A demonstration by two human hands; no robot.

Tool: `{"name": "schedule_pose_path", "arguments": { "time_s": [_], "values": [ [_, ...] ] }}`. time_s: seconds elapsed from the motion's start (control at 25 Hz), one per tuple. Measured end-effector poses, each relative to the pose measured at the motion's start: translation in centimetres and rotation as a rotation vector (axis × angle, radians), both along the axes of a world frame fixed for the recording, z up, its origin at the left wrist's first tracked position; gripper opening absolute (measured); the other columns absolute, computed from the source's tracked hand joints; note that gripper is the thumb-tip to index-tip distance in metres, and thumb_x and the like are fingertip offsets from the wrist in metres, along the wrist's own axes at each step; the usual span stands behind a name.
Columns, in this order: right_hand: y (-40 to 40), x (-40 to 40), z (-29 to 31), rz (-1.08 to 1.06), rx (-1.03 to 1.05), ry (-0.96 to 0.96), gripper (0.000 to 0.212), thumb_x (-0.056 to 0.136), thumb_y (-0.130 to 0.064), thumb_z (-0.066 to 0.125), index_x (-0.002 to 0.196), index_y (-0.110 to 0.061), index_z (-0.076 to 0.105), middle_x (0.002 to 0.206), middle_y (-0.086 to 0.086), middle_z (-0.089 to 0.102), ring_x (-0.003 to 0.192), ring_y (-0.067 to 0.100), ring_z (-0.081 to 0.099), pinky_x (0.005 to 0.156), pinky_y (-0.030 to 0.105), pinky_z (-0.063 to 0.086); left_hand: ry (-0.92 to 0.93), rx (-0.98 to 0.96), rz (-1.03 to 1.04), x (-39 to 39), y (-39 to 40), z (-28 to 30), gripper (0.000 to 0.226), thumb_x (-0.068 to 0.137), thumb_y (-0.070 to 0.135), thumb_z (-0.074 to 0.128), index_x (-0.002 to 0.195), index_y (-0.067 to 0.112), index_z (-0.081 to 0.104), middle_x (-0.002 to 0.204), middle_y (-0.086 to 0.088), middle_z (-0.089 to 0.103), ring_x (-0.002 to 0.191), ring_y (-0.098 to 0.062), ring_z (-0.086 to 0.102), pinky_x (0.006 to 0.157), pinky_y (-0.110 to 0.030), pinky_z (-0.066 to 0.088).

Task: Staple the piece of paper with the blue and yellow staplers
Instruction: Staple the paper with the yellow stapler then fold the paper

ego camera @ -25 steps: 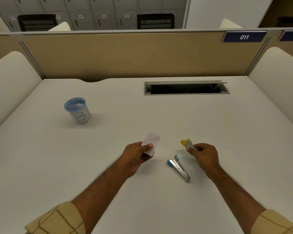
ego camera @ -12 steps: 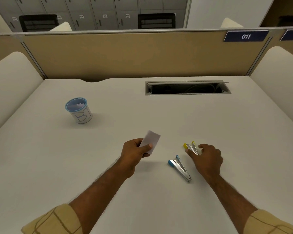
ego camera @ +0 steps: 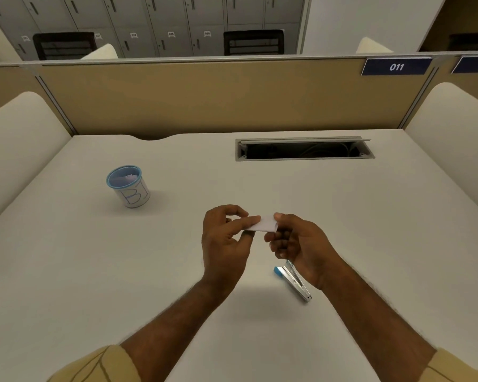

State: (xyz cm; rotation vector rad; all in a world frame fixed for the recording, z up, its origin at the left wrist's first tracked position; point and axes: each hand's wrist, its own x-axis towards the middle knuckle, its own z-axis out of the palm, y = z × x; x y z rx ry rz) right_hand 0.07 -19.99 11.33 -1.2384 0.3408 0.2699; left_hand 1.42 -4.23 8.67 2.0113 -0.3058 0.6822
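Note:
A small white piece of paper (ego camera: 265,224) is held above the desk between both hands. My left hand (ego camera: 226,241) pinches its left end with thumb and fingers. My right hand (ego camera: 298,244) grips its right end. The blue stapler (ego camera: 293,282), metal with a blue tip, lies on the white desk (ego camera: 370,244) just below my right hand, partly covered by the wrist. The yellow stapler is hidden from view.
A white paper cup (ego camera: 128,186) with a blue rim and blue writing stands at the left, with paper scraps inside. An open cable slot (ego camera: 304,150) is set in the desk at the back. A tan partition (ego camera: 204,100) closes the far edge.
My right hand let go of the yellow stapler on the desk and moved left and up onto the paper. My left hand raised the paper toward the middle.

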Motion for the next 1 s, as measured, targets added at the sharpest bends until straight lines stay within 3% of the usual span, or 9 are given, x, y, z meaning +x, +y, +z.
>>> {"name": "schedule_pose_path", "arguments": {
  "time_s": [0.16,0.32,0.44,0.52,0.56,0.64,0.8,1.0],
  "values": [
    [0.5,-0.3,0.7,-0.014,-0.125,-0.113,0.017,0.086,-0.015,0.060,0.077,-0.002,0.066,0.066,0.016,0.057,0.053,0.020,0.049,0.048,0.027,0.036,-0.131,0.098,-0.012,-0.3,0.6,0.4,0.024,0.076,0.005,0.073,0.097,0.015,0.079,0.096,-0.004,0.067,0.100,-0.014,0.050,0.082,-0.021,0.041],
    [0.9,-0.5,1.6,-0.054,-0.228,-0.200,0.018,0.083,-0.005,0.062,0.066,-0.003,0.066,0.049,0.007,0.047,0.049,0.019,0.036,0.046,0.025,0.031,-0.070,0.101,0.006,-0.5,1.2,1.2,0.050,0.074,-0.003,0.062,0.122,0.009,0.066,0.115,-0.011,0.061,0.110,-0.018,0.052,0.091,-0.014,0.043],
    [0.9,-0.8,2.5,-0.069,-0.265,-0.243,0.021,0.083,-0.004,0.062,0.064,-0.011,0.069,0.049,0.006,0.048,0.046,0.014,0.037,0.047,0.022,0.032,0.197,-0.220,-0.129,-0.4,2.7,2.4,0.050,0.074,-0.006,0.051,0.118,0.009,0.067,0.107,-0.008,0.070,0.101,-0.017,0.065,0.087,-0.027,0.052],
    [0.8,-1.0,3.1,-0.058,-0.313,-0.293,0.021,0.083,-0.004,0.063,0.064,-0.012,0.069,0.050,0.005,0.048,0.046,0.012,0.039,0.049,0.022,0.033,0.502,-0.552,-0.322,0.0,3.7,3.8,0.033,0.079,0.009,0.053,0.106,0.011,0.073,0.098,-0.012,0.076,0.095,-0.024,0.070,0.082,-0.035,0.055],
    [0.8,-1.1,3.3,-0.049,-0.338,-0.316,0.021,0.083,-0.004,0.063,0.065,-0.011,0.069,0.050,0.003,0.049,0.047,0.012,0.040,0.051,0.023,0.033,0.601,-0.618,-0.406,0.1,4.0,4.4,0.030,0.080,0.021,0.056,0.101,0.012,0.075,0.099,-0.014,0.076,0.096,-0.028,0.070,0.080,-0.037,0.057],
    [0.9,-1.2,3.8,-0.030,-0.376,-0.352,0.018,0.083,-0.004,0.063,0.067,-0.009,0.070,0.049,-0.001,0.052,0.048,0.010,0.042,0.052,0.022,0.035,0.680,-0.574,-0.471,0.0,4.1,5.6,0.031,0.076,0.035,0.064,0.094,0.013,0.078,0.101,-0.015,0.076,0.094,-0.028,0.070,0.080,-0.038,0.059],
    [1.2,-1.5,4.4,0.012,-0.421,-0.408,0.014,0.082,-0.005,0.065,0.070,-0.007,0.071,0.052,-0.006,0.057,0.048,0.008,0.045,0.049,0.017,0.038,0.650,-0.436,-0.370,-0.5,3.5,7.1,0.010,0.085,0.016,0.070,0.093,0.015,0.077,0.092,-0.005,0.078,0.086,-0.019,0.070,0.074,-0.026,0.055],
    [1.5,-1.7,5.2,0.040,-0.435,-0.455,0.011,0.082,-0.004,0.066,0.072,-0.003,0.070,0.058,0.004,0.057,0.049,0.007,0.046,0.048,0.015,0.039,0.604,-0.349,-0.322,-1.0,3.7,7.8,0.018,0.086,0.010,0.069,0.080,0.025,0.078,0.078,0.005,0.078,0.072,-0.005,0.069,0.065,-0.014,0.052]
  ]
}}
